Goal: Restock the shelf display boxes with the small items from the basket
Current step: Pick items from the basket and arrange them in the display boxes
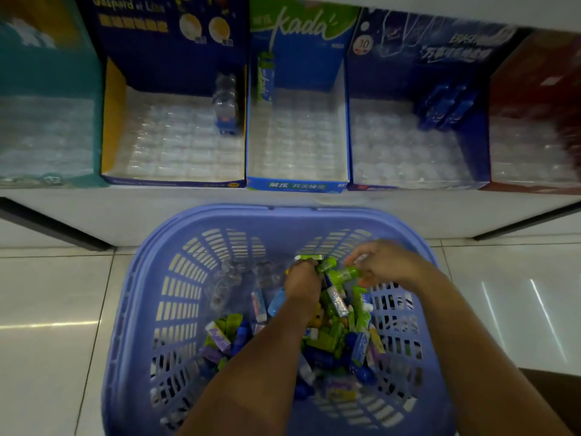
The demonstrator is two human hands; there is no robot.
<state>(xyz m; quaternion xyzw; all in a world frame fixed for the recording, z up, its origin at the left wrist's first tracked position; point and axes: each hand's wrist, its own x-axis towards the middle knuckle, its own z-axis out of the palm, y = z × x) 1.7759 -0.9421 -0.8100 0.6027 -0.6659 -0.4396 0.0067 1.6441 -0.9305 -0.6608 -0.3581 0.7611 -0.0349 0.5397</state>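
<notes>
I see the Kada display box (297, 185) on the shelf straight ahead of and above the blue basket (201, 225), its clear tray nearly bare apart from one upright green packet (264, 77) at its back-left corner. Both hands are down in the basket: the left hand (302, 283) is curled round a clutch of green packets, and the right hand (385, 264) pinches one end of a green stick (344, 273) lying crosswise between them. I judge the left hand nearer, directly below that box.
</notes>
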